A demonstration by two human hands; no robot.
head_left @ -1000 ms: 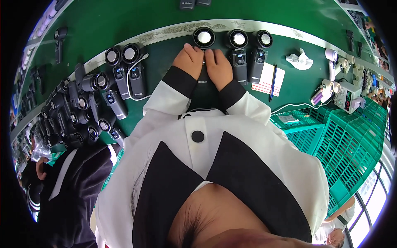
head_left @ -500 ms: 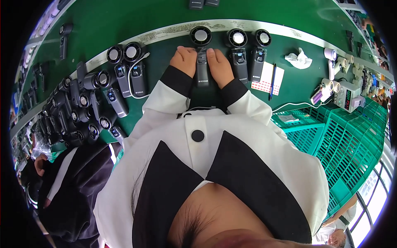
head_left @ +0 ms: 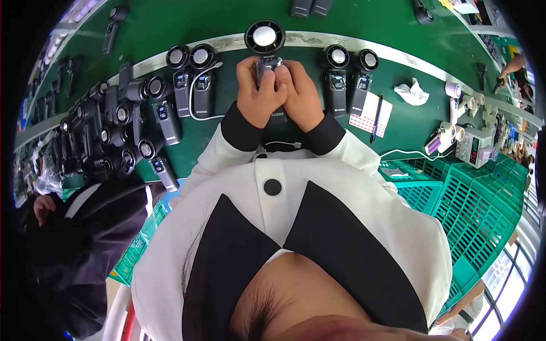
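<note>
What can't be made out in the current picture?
All in the head view:
- Held fan: much of its handle is covered by the left hand and right hand.
- Two handles: cut off by the top edge.
- Piled fans: partly hidden by one another.
- Left basket: partly hidden by the white shirt and a co-worker's dark clothes.

Handheld fan point(head_left: 265, 36): lifted, appearing larger.
Left hand point(head_left: 259, 98): now round handle point(head_left: 277, 117), thumb over front.
Right hand point(head_left: 301, 98): thumb also over front.
</note>
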